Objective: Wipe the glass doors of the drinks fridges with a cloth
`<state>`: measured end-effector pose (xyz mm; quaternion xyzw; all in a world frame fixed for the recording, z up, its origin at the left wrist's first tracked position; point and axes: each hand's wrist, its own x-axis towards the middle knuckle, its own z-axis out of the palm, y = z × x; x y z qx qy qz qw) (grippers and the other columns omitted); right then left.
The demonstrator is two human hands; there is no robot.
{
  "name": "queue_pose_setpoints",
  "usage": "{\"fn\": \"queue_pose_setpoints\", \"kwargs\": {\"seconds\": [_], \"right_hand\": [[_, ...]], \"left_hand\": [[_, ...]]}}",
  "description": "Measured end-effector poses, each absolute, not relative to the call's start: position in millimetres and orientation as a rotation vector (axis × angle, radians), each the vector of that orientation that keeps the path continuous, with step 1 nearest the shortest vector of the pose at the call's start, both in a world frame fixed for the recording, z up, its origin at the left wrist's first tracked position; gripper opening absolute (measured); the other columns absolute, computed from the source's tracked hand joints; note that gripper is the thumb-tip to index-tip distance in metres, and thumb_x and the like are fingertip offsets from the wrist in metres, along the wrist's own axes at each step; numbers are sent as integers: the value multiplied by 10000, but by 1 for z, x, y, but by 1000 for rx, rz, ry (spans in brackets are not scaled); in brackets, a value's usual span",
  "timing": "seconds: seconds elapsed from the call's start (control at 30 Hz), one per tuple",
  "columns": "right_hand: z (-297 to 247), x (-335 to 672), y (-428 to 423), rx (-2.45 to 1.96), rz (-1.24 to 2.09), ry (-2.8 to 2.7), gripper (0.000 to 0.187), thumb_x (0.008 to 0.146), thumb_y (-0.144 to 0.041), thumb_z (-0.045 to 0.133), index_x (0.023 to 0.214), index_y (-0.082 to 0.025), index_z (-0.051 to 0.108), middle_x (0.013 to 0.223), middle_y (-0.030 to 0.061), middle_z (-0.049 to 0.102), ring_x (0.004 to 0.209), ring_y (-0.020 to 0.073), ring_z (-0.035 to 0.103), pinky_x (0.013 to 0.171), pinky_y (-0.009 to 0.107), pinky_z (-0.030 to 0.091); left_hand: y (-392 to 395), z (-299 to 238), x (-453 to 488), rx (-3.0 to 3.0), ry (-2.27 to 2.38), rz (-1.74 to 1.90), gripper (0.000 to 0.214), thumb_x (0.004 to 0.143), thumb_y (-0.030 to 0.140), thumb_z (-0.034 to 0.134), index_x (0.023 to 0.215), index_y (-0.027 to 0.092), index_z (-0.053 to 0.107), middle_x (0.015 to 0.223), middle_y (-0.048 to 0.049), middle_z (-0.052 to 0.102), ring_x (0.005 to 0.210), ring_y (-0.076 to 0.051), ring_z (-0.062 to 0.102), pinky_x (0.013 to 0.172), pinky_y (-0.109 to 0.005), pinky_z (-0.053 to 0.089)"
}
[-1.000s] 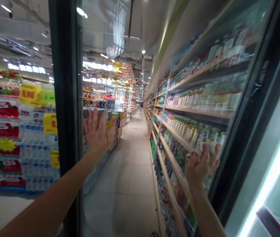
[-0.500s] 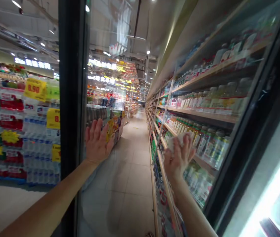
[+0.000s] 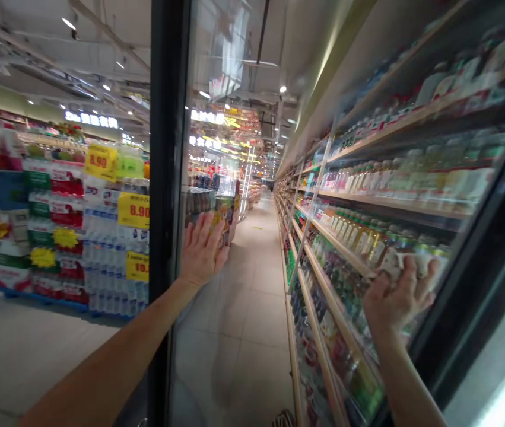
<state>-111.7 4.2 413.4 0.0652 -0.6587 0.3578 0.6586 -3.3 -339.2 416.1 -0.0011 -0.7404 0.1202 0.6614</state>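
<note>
- left hand (image 3: 201, 252) was laid flat on the tall glass cooler door (image 3: 243, 332), grip spread wide, palm and all the fingers on the pane, just beside the door's black frame (image 3: 165, 178)
- right hand (image 3: 394, 299) was further along the same pane, near its other dark edge, grip curled and pinching a crumpled white cloth (image 3: 406, 264) against the glass
- cloth looked soft and light, basically a wad, so I'd say bunching it in the fingers with the palm behind it is the way to hold it; nothing on it to slip or break
- the glass is the opposite imo: stiff, slick, probably heavy on its hinges and not something to lean on hard; a flat palm steadies it, and the frame is the safer place to grab
- through the pane you could see long wooden shelves of drink bottles (image 3: 368, 237) running down the aisle, all pretty blurred
- off to the left, well apart from the door, stood stacked packs of bottled water (image 3: 110, 279) with yellow price tags (image 3: 133, 209)
- pale tiled floor (image 3: 252, 267) ran between the two
</note>
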Motion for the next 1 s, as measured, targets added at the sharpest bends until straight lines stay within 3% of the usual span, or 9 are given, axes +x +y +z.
{"fn": "queue_pose_setpoints", "kwargs": {"seconds": [0.27, 0.4, 0.5, 0.67, 0.87, 1.0], "right_hand": [[373, -88, -65, 719, 425, -1541, 431, 833, -281, 504, 1263, -252, 511, 1453, 103, 345, 1343, 285, 314, 1090, 548, 169], [383, -105, -28, 476, 570, -1494, 494, 841, -320, 473, 1315, -183, 460, 1464, 177, 294, 1342, 346, 293, 1038, 617, 198], [382, -106, -17, 294, 704, -1492, 530, 856, -303, 439, 1358, -138, 398, 1464, 223, 262, 1350, 360, 268, 1012, 624, 237], [373, -104, -26, 642, 415, -1555, 465, 856, -321, 463, 1316, -256, 452, 1444, 124, 348, 1346, 309, 300, 1056, 591, 205], [380, -126, 26, 131, 706, -1478, 538, 860, -294, 437, 1371, -134, 380, 1452, 237, 281, 1349, 363, 267, 996, 616, 261], [371, -117, -1, 441, 516, -1529, 522, 855, -275, 458, 1369, -213, 387, 1469, 164, 290, 1357, 311, 276, 1056, 556, 229]], "left_hand": [[-334, 418, 0, 17, -1768, 148, 564, 870, 449, 373, 1360, 169, 385, 1490, -115, 277, 1405, -238, 164, 1132, -452, 126], [-336, 418, -2, -16, -1732, 178, 577, 868, 449, 389, 1383, 194, 341, 1511, -82, 231, 1411, -224, 140, 1137, -446, 130], [-336, 418, -4, -42, -1691, 212, 575, 862, 427, 404, 1371, 162, 362, 1503, -116, 241, 1412, -237, 133, 1132, -458, 151], [-339, 419, -9, -73, -1684, 185, 581, 866, 440, 415, 1360, 137, 373, 1514, -99, 217, 1401, -281, 162, 1140, -476, 143], [-347, 417, -16, -79, -1654, 231, 578, 870, 397, 436, 1382, 152, 329, 1517, -102, 207, 1398, -278, 177, 1129, -490, 176], [-352, 416, -24, -83, -1682, 148, 587, 855, 388, 451, 1391, 183, 328, 1515, -103, 214, 1406, -269, 155, 1138, -479, 143]]}}
